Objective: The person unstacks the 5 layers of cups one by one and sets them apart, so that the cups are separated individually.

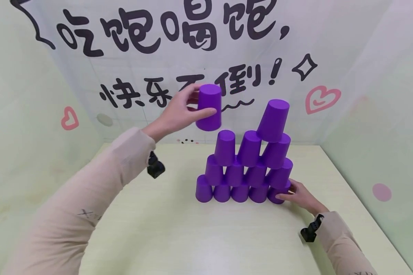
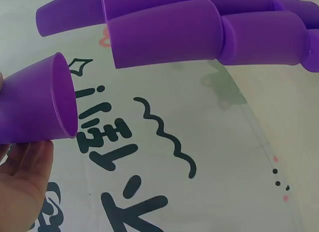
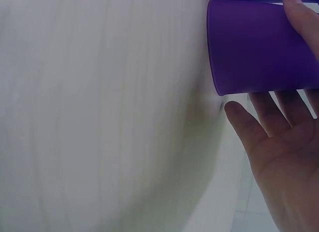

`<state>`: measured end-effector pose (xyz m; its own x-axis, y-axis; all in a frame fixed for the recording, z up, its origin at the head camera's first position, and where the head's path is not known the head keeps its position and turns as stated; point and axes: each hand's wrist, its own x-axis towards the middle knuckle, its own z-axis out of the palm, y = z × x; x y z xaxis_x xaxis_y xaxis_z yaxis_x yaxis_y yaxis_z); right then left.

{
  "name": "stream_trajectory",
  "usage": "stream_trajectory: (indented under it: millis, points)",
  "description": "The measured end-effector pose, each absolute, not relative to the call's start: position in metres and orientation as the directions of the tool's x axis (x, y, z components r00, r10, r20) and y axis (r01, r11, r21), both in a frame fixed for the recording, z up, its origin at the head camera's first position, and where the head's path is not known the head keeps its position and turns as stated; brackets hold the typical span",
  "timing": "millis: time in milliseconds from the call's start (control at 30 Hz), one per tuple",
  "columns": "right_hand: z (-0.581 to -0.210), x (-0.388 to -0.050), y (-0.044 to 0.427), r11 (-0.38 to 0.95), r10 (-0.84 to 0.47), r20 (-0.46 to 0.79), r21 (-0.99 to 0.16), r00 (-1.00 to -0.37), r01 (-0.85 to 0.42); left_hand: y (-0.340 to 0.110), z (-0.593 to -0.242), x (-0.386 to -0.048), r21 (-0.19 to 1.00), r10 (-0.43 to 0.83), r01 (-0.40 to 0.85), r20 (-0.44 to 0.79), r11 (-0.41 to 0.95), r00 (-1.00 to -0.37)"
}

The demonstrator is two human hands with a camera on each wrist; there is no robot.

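Left hand (image 1: 181, 110) pinching a purple cup (image 1: 210, 103) between thumb and fingers, that cup hanging mouth down near the upper left of a stepped stack (image 1: 234, 175), right hand (image 1: 303, 198) gripping the bottom row's right end cup (image 1: 273, 194), the stack standing on a pale table (image 1: 206, 236).

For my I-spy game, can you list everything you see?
Table: one, cream, below
Walls: three, pale, around table
Stacked cups: thirteen, purple, on table
Held cup: one, purple, raised
Lettering: two lines, black, back wall
Doodle lines: two, black, near lettering
Star: one, black, by lettering
Hearts: two, pink, left and right
Spots and dots: several, pink, grey, black, walls
Sleeves: two, beige, left and right
Wrist devices: two, black, by sleeves
Left grip: one, bare, around held cup
Right grip: one, bare, at bottom-right cup
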<state>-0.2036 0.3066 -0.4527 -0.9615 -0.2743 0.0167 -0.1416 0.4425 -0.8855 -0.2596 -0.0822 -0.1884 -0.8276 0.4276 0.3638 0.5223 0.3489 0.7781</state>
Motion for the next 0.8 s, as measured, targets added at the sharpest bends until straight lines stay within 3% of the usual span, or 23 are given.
stream_trajectory:
  millis: [400, 800]
  points:
    - [-0.452, -0.205, 0.307, 0.456, -0.268, -0.004, -0.882, -0.963, -0.123, -0.149, -0.226, -0.26, 0.795, 0.316, 0.396, 0.27, 0.46, -0.91]
    - [-0.451, -0.204, 0.306, 0.457, -0.26, -0.005, -0.882, -0.966, -0.118, -0.207, -0.295, -0.263, 0.82, 0.164, 0.254, 0.197, 0.513, -0.967]
